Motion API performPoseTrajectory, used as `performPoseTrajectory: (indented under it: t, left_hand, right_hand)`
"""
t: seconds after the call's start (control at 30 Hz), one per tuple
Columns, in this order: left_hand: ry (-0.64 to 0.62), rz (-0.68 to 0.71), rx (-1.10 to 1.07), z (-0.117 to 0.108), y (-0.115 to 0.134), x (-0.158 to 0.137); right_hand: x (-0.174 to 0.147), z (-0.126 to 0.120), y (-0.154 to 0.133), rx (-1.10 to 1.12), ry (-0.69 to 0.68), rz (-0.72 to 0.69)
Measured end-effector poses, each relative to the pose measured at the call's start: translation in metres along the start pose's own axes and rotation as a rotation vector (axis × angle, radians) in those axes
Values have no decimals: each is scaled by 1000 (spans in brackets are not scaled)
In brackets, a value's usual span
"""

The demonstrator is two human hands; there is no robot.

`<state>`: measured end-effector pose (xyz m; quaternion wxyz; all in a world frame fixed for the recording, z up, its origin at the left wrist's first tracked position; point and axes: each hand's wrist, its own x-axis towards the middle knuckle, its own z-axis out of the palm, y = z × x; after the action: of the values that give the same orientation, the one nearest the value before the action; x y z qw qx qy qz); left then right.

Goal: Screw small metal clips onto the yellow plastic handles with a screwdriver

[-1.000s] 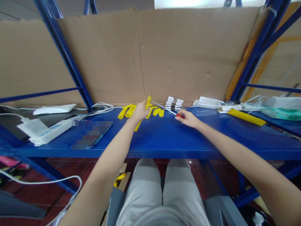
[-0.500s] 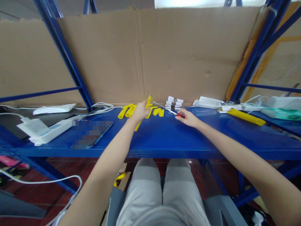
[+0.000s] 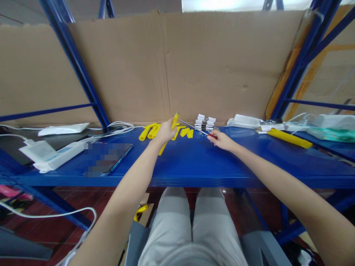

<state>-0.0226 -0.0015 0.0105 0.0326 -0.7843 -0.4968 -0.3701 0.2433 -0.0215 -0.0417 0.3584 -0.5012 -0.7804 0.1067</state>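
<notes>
In my left hand (image 3: 166, 131) is a yellow piece (image 3: 175, 117), possibly a strip or tube, pinched upright with its lower part hidden by the fingers. My right hand (image 3: 220, 140) is closed round the red handle of a screwdriver (image 3: 197, 129). Its thin metal shaft points left, with the tip close to the top of the yellow piece; whether they touch I cannot tell. Left of my left hand lie several yellow tubes (image 3: 144, 132). Short yellow pieces (image 3: 186, 132) rest between the hands, and another yellow strip (image 3: 162, 149) shows under my left wrist.
A stack of white bundles with dark bands (image 3: 205, 123) stands behind my right hand. On the left are a phone (image 3: 118, 159), a power strip (image 3: 62, 155) and white cables (image 3: 122, 126). To the right lie a long yellow tube (image 3: 291, 138) and white packets (image 3: 244, 121). Cardboard (image 3: 216, 62) walls the back.
Both hands keep nearly the same place and the same hold. The screwdriver's shaft and tip have hardly moved; the whole view has shifted very slightly.
</notes>
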Motion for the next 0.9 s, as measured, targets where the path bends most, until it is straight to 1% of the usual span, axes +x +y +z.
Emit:
performPoseTrajectory:
  t: [0.17,0.3,0.37,0.5,0.53,0.6,0.7,0.77,0.83,0.9]
  left_hand:
    - [-9,1,5,0,1,-1]
    - [-17,0,15,1,1,-1]
    - [-21,-7,16,1,0,0]
    - [-1,-4,1,1,-1,0]
    - [5,-1,-3,1,-1,0]
    - [7,8,-8,1,-2,0]
    - [1,10,-7,1,-1,0]
    - [-4,5,-2,2,-1,0]
    - [-9,1,3,2,-1,0]
    - [-10,-1,6,2,-1,0]
  right_hand:
    - [0,1,3,53,31,-11]
    - [0,1,4,9,72,-6]
    - [0,0,2,-10,61,5]
    - [0,-3,-1,-60,-21,-20]
    - [0,-4,-2,-83,-26,-36]
    - [0,-4,-3,-106,5,-66]
    - [-1,-3,-1,-56,79,-84]
    - [-2,-2,2,-4,89,-67]
    - [-1,-1,4,37,67,-36]
    - [1,-2,6,71,13,-17]
